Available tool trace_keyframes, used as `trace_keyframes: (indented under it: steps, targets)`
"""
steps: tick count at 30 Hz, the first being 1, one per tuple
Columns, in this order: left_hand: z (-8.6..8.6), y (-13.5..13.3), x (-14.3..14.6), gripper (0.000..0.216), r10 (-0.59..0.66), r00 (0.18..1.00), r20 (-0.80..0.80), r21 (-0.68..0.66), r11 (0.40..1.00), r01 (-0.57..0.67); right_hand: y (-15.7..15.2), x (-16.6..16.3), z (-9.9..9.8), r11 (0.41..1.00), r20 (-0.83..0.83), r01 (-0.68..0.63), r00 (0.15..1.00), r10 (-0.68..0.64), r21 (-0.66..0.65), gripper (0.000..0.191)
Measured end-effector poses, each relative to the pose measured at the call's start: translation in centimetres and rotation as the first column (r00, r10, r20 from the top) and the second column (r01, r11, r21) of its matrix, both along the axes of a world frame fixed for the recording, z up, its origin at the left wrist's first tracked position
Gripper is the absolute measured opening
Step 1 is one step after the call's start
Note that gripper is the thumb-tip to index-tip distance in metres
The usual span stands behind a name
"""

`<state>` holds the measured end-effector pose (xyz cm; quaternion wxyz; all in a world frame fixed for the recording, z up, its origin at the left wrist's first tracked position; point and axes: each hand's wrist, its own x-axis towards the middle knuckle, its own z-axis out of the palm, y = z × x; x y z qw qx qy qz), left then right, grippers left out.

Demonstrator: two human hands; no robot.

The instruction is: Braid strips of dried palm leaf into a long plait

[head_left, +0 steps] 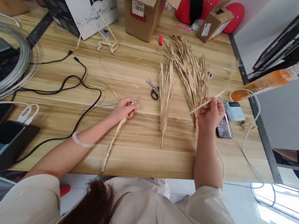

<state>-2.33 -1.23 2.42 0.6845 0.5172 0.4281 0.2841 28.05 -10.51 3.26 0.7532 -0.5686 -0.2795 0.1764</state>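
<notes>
My left hand [125, 108] is closed around the upper end of a pale braided cord [111, 142], which hangs down toward the table's front edge. Thin light strands poke out above its fingers. Over on the right, my right hand [211, 112] pinches a flat strip of dried leaf [205, 104], tilted up to the right. Just behind that hand lies a large bundle of dried leaves [189, 73]. A narrower bundle of dried leaves [164, 99] rests between my hands, stem toward me. Beside it are small black-handled scissors [154, 91].
Cardboard boxes [142, 13] stand at the back, with red caps [185, 6] beside them. Black cables [73, 77] and a coil of wire [25, 62] occupy the left. A phone [224, 127], a light blue device [234, 111] and an orange bottle [265, 85] are at the right.
</notes>
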Motion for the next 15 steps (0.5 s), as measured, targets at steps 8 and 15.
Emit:
trace_keyframes:
  steps: [8, 15]
  targets:
    - [-0.5, 0.2, -0.2, 0.021, -0.027, 1.000, -0.006, 0.033, 0.999, 0.028, -0.4, -1.9, 1.1, 0.958, -0.006, -0.234, 0.972, 0.236, -0.165, 0.026]
    - [-0.2, -0.3, -0.4, 0.055, -0.057, 0.994, 0.091, 0.083, 0.995, 0.050, -1.3, -10.1, 1.0, 0.646, -0.109, -0.592, 0.772, 0.626, -0.483, 0.031]
